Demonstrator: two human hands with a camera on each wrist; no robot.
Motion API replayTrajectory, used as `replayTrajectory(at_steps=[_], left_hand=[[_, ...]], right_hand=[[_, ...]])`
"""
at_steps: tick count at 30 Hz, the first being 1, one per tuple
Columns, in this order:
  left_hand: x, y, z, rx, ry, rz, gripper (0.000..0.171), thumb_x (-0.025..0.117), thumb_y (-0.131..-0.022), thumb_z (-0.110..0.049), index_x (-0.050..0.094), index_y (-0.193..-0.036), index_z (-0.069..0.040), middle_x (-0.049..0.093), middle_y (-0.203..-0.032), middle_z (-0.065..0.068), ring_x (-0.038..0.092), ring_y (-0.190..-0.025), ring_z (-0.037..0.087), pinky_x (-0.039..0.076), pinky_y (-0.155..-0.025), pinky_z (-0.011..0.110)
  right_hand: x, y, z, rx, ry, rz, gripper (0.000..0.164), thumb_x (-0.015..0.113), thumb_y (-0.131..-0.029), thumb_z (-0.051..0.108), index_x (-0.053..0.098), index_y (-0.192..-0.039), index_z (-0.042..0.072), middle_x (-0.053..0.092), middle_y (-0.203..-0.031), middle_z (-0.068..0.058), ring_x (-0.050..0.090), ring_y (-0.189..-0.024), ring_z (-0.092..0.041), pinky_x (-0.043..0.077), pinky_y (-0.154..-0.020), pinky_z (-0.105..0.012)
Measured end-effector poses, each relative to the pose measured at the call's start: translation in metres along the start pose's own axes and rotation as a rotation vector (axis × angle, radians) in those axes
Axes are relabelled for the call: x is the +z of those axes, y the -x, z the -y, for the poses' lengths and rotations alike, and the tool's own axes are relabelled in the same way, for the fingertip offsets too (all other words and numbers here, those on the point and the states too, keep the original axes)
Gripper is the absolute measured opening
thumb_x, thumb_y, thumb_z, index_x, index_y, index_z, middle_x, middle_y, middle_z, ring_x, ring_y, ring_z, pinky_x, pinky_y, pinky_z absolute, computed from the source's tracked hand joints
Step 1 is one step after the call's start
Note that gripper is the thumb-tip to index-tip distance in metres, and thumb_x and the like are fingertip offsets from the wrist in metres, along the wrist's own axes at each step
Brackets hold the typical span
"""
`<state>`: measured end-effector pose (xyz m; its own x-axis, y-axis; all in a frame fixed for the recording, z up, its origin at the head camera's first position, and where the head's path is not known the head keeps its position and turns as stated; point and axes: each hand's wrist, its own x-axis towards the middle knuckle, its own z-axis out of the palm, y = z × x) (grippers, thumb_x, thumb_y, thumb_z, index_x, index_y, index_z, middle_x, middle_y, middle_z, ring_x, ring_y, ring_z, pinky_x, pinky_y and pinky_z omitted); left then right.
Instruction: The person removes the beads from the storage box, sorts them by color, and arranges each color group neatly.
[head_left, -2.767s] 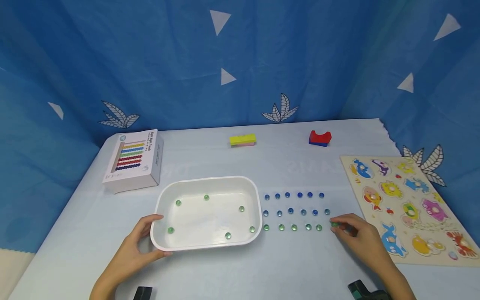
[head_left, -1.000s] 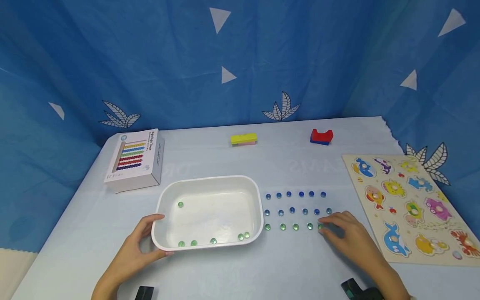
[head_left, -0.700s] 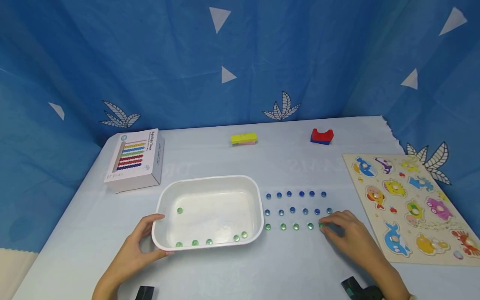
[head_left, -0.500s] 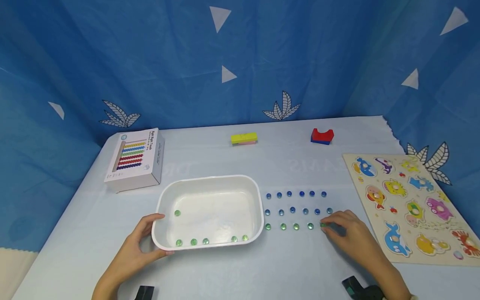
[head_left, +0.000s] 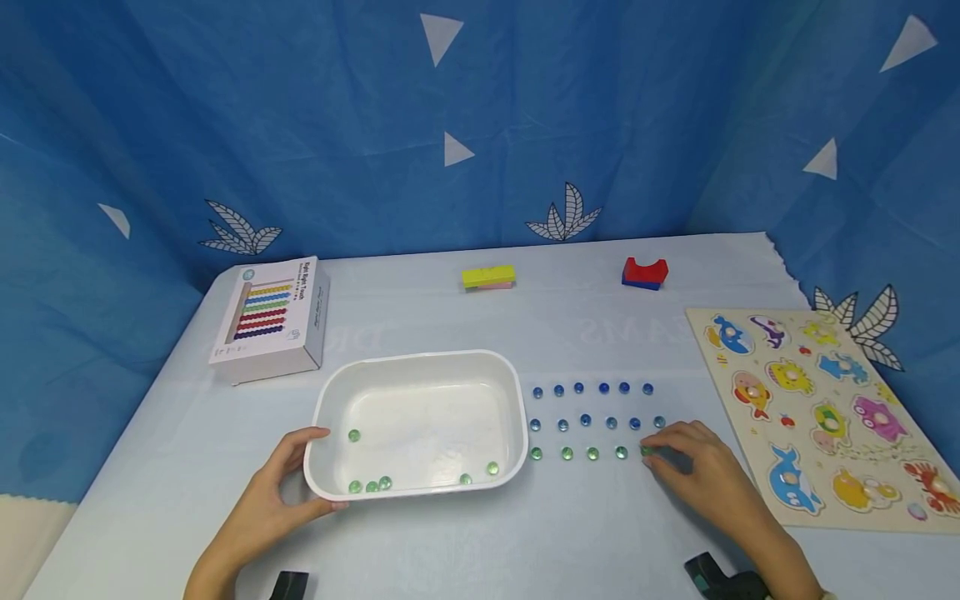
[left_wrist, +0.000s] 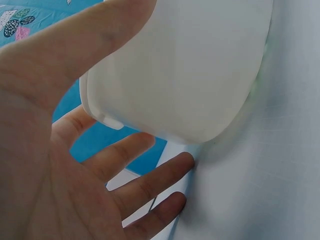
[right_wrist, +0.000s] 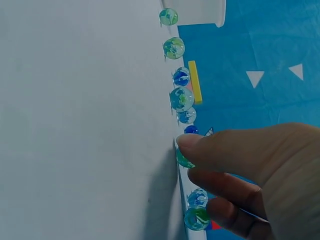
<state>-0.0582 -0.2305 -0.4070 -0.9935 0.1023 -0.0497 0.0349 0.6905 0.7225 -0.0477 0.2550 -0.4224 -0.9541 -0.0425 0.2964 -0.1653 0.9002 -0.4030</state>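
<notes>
My left hand [head_left: 262, 492] grips the left near corner of a white tray [head_left: 420, 357], thumb along its near outer wall and index finger at the left rim; the other fingers spread beneath in the left wrist view. Several green marbles [head_left: 354, 435] lie in the tray, most along its near side. My right hand [head_left: 708, 479] pinches a green marble [right_wrist: 184, 158] between thumb and fingertip, in the nearest row on the table. Beyond the fingers, the right wrist view shows another green marble [right_wrist: 197, 219], hidden by the hand in the head view.
Two rows of blue marbles [head_left: 603, 388] lie behind the green row. An animal puzzle board [head_left: 780, 417] borders my right hand. Farther back stand an abacus box [head_left: 270, 321], a yellow block [head_left: 487, 277] and a red block [head_left: 645, 271] on a blue one.
My right hand has moved left from a green marble at the row's end to the one before it, nudging that marble slightly right. The tray's marbles have rolled, mostly towards the near side.
</notes>
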Motion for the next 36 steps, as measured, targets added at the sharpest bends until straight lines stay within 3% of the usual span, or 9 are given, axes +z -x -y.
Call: replayTrajectory(at_steps=[3,8,16,19,24,28,32,36], left_hand=[[0.000,0.001,-0.001,0.000,-0.005,-0.001,0.084,0.082,-0.058,-0.036,0.038,-0.128,-0.029,0.054,-0.127,0.010,0.048,-0.107,0.009,0.034,-0.090,0.057],[0.000,0.002,-0.001,0.009,0.003,-0.002,0.084,0.083,-0.058,-0.036,0.038,-0.128,-0.029,0.055,-0.126,0.008,0.045,-0.102,-0.005,0.034,-0.090,0.056],[0.001,0.000,0.002,0.011,0.016,0.003,0.084,0.083,-0.058,-0.036,0.038,-0.128,-0.028,0.055,-0.124,0.006,0.041,-0.099,-0.012,0.033,-0.090,0.054],[0.000,0.000,0.000,-0.007,0.022,0.013,0.084,0.082,-0.058,-0.037,0.037,-0.129,-0.029,0.054,-0.126,0.007,0.045,-0.104,-0.002,0.032,-0.090,0.056],[-0.002,-0.001,-0.003,-0.030,0.021,0.029,0.084,0.082,-0.060,-0.036,0.035,-0.130,-0.028,0.051,-0.131,0.012,0.047,-0.116,0.029,0.030,-0.089,0.064],[-0.002,-0.002,-0.004,-0.034,0.022,0.037,0.085,0.082,-0.060,-0.035,0.035,-0.130,-0.028,0.050,-0.132,0.014,0.046,-0.118,0.034,0.030,-0.089,0.066],[-0.002,-0.002,-0.003,-0.034,0.025,0.035,0.085,0.082,-0.060,-0.035,0.035,-0.130,-0.027,0.050,-0.132,0.014,0.045,-0.118,0.034,0.029,-0.088,0.068],[-0.001,-0.001,-0.003,-0.034,0.024,0.027,0.084,0.082,-0.060,-0.034,0.035,-0.130,-0.028,0.049,-0.132,0.015,0.045,-0.118,0.035,0.028,-0.088,0.068]], right_hand=[[0.001,0.000,0.000,-0.004,0.001,-0.007,0.023,0.079,-0.063,0.013,0.070,-0.082,0.021,0.063,-0.081,0.009,0.053,-0.080,-0.011,0.049,-0.067,-0.029],[-0.002,0.000,0.000,0.003,-0.009,-0.009,0.024,0.079,-0.063,0.013,0.070,-0.084,0.022,0.063,-0.081,0.010,0.053,-0.078,-0.010,0.049,-0.065,-0.027],[-0.013,0.000,-0.005,-0.004,-0.057,-0.071,0.021,0.076,-0.069,0.010,0.070,-0.088,0.020,0.064,-0.082,0.009,0.044,-0.074,0.001,0.039,-0.060,-0.015],[-0.020,-0.003,-0.005,0.008,-0.082,-0.115,0.015,0.070,-0.076,0.010,0.070,-0.089,0.018,0.065,-0.082,0.008,0.041,-0.074,0.007,0.034,-0.061,-0.014],[-0.029,-0.018,0.014,-0.025,-0.189,-0.102,0.013,0.063,-0.084,0.012,0.068,-0.096,0.014,0.064,-0.081,0.005,0.042,-0.073,0.007,0.034,-0.063,-0.014],[-0.029,-0.038,0.054,-0.085,-0.270,0.059,0.017,0.060,-0.086,0.018,0.066,-0.102,0.018,0.062,-0.083,0.009,0.046,-0.072,0.002,0.039,-0.060,-0.015],[-0.018,-0.059,0.104,-0.159,-0.322,0.368,0.021,0.056,-0.089,0.028,0.064,-0.108,0.022,0.062,-0.091,0.013,0.051,-0.080,-0.002,0.047,-0.067,-0.018],[0.001,-0.077,0.146,-0.269,-0.283,0.624,0.025,0.052,-0.091,0.027,0.063,-0.112,0.018,0.063,-0.102,0.008,0.055,-0.089,-0.005,0.049,-0.078,-0.021]])
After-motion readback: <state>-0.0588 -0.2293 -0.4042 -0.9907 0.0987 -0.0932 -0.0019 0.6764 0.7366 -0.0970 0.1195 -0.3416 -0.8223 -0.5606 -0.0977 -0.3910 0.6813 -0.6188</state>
